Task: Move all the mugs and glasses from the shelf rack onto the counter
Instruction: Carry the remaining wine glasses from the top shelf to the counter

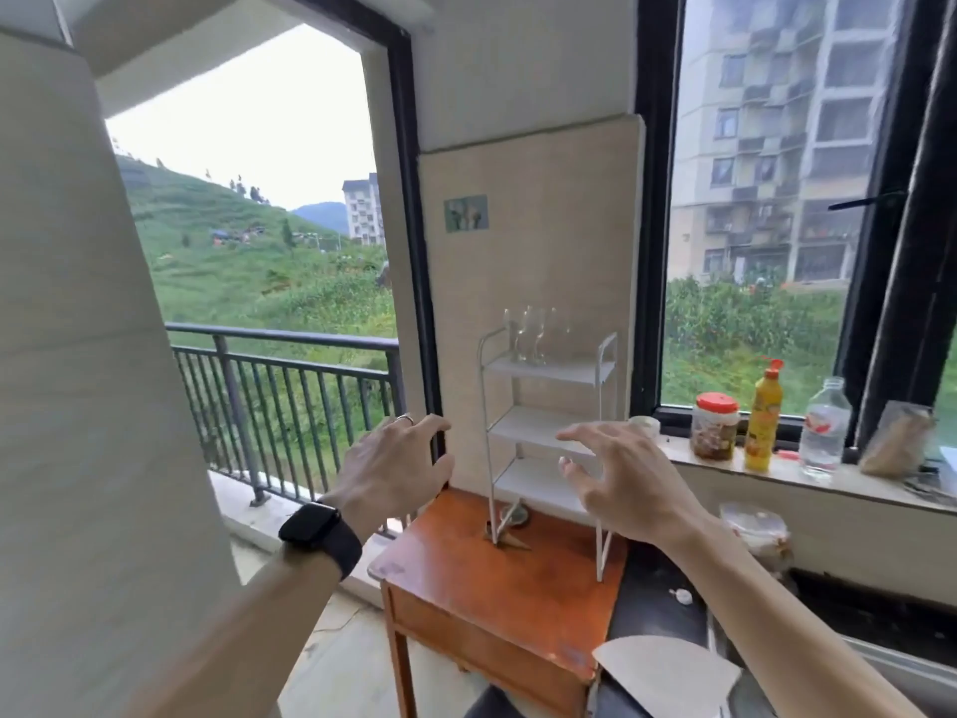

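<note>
Centrally, just above mid-frame, several clear glasses (531, 336) are seen standing upright on the top tier of a white three-tier shelf rack (538, 432); their exact number cannot be told through the blur. The rack is set on an orange-brown wooden desk (466, 577) at lower centre. The left hand (399, 469) is held raised at the rack's left, fingers spread wide, nothing gripped; a ring (405, 419) and a black watch (321, 533) are worn. The right hand (621, 484) is held before the lower tiers, fingers spread and slightly curved, nothing held. On the windowsill (777, 479) at right are lined up a red-lidded jar (715, 427) filled with brownish contents, a yellow bottle (760, 422) with a red cap, and a clear plastic bottle (825, 432).
</note>
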Demonstrator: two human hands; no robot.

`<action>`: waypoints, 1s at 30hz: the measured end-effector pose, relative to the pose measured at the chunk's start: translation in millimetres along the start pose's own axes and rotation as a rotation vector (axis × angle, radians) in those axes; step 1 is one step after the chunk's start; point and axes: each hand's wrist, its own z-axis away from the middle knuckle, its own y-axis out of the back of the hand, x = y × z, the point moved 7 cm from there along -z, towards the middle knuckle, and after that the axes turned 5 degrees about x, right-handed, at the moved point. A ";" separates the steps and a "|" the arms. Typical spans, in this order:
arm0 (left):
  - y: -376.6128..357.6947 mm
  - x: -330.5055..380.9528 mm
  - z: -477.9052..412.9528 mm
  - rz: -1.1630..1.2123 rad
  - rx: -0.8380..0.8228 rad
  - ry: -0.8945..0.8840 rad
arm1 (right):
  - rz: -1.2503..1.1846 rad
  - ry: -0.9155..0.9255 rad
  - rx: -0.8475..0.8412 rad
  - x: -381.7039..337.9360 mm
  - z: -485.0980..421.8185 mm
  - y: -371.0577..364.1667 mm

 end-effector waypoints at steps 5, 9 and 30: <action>-48.2 -21.4 -77.3 0.053 -0.020 -0.056 | 0.024 -0.034 0.004 28.9 -65.0 -44.3; -88.9 -42.6 -149.5 0.133 -0.037 -0.076 | 0.033 -0.092 0.051 50.6 -119.0 -80.7; -275.6 -51.4 -421.2 0.934 -0.391 0.146 | -0.293 -0.551 0.179 188.5 -337.8 -204.3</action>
